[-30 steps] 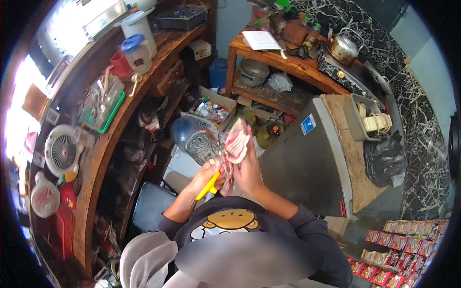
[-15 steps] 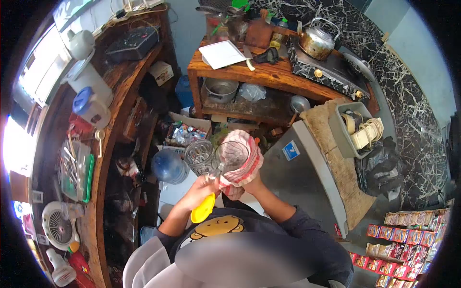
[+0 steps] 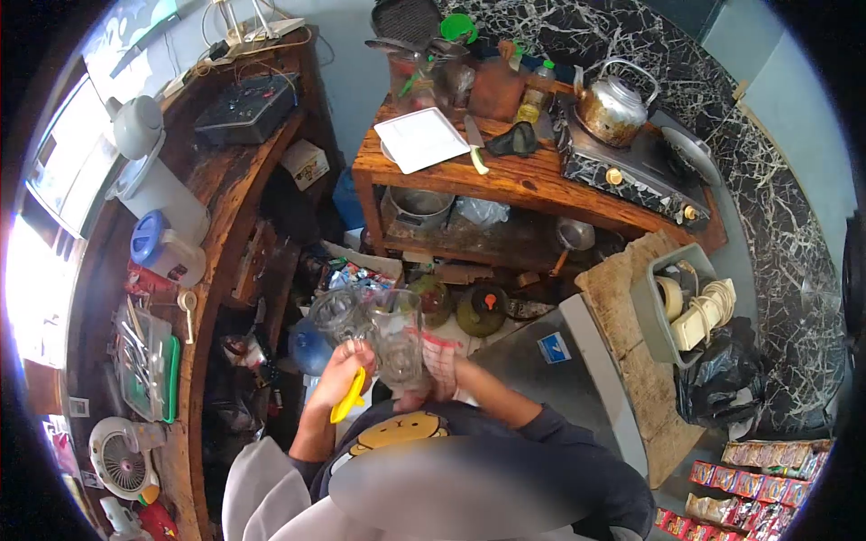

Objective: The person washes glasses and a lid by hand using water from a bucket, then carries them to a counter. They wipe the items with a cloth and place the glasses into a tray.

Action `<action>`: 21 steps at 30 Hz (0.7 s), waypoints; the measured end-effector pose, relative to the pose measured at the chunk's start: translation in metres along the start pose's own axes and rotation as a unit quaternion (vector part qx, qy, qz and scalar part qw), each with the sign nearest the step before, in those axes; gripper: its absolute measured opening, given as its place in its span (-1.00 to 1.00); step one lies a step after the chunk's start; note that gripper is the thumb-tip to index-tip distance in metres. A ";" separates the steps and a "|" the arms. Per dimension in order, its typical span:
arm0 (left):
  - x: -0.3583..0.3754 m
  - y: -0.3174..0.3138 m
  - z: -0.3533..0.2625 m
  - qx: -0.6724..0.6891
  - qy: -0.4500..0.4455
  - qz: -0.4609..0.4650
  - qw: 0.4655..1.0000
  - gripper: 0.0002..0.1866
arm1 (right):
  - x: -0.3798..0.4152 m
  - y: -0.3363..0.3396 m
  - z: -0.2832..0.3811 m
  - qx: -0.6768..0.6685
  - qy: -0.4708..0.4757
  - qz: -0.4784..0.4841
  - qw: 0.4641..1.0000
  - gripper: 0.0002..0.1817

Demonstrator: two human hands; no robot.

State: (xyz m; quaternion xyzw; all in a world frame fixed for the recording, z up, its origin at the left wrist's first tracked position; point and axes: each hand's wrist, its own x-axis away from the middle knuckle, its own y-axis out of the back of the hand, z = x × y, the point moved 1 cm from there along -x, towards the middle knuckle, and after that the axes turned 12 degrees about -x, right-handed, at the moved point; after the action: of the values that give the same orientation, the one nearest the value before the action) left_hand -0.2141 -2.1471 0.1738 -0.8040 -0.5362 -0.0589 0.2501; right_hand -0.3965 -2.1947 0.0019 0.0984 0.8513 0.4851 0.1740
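My left hand (image 3: pixel 341 377) is closed at the handles of the glassware, with a clear glass mug (image 3: pixel 336 311) leaning out beyond its fingers. A yellow plastic lid-like disc (image 3: pixel 348 397) hangs at the same hand, turned almost edge-on. Beside that mug, a taller clear glass mug (image 3: pixel 397 338) stands mouth away from me. My right hand (image 3: pixel 422 395) grips its lower end, low against my shirt. A red-and-white checked cloth (image 3: pixel 441 361) is bunched at the right hand, along the mug's right side.
Ahead is a wooden table (image 3: pixel 505 185) with a white tray (image 3: pixel 421 140), a knife (image 3: pixel 475 144) and a stove (image 3: pixel 631 171) bearing a kettle (image 3: pixel 616 108). A grey bin (image 3: pixel 663 316) sits right, on a cardboard-topped cabinet. A wooden counter (image 3: pixel 203 298) runs along the left.
The cloth has come off the taller mug's mouth and shifted to its right side. Both hands have moved left, and the yellow disc has turned edge-on. The view has shifted slightly.
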 end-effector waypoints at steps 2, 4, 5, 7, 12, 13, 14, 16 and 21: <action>-0.008 0.011 -0.008 -0.148 -0.064 -0.034 0.986 -0.82 | 0.027 0.016 -0.037 -0.413 -0.143 -0.086 0.895 -0.53; -0.012 0.020 -0.017 -0.256 -0.058 -0.062 0.963 -0.80 | -0.016 0.096 -0.108 -0.746 -0.334 0.022 0.576 -0.79; -0.012 0.020 -0.028 -0.277 -0.064 -0.055 0.957 -0.79 | -0.021 0.102 -0.125 -0.779 -0.407 -0.084 0.469 -0.81; -0.018 0.033 -0.032 -0.274 -0.086 -0.062 0.956 -0.80 | -0.031 0.145 -0.176 -0.799 -0.420 -0.165 0.398 -0.78; -0.019 0.041 -0.042 -0.219 -0.084 -0.055 0.971 -0.81 | -0.067 0.181 -0.179 -0.931 -0.097 -0.332 0.114 -0.51; -0.020 0.044 -0.042 -0.231 -0.097 -0.032 0.968 -0.80 | -0.082 0.169 -0.173 -0.884 -0.168 -0.313 0.304 -0.51; -0.021 0.047 -0.041 -0.243 -0.108 -0.009 0.964 -0.79 | -0.091 0.158 -0.169 -0.798 -0.230 -0.281 0.482 -0.51; -0.021 0.052 -0.042 -0.287 -0.127 -0.009 0.949 -0.78 | -0.095 0.145 -0.165 -0.700 -0.309 -0.114 0.634 -0.66; -0.017 0.056 -0.051 -0.385 -0.143 -0.018 0.912 -0.80 | -0.111 0.149 -0.160 -0.660 -0.062 0.121 0.739 -0.82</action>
State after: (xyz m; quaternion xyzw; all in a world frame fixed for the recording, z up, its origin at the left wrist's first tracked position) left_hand -0.1626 -2.2019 0.1932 -0.8281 -0.5162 -0.1494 -0.1595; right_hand -0.3571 -2.2834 0.2273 0.0915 0.2861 0.9351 0.1878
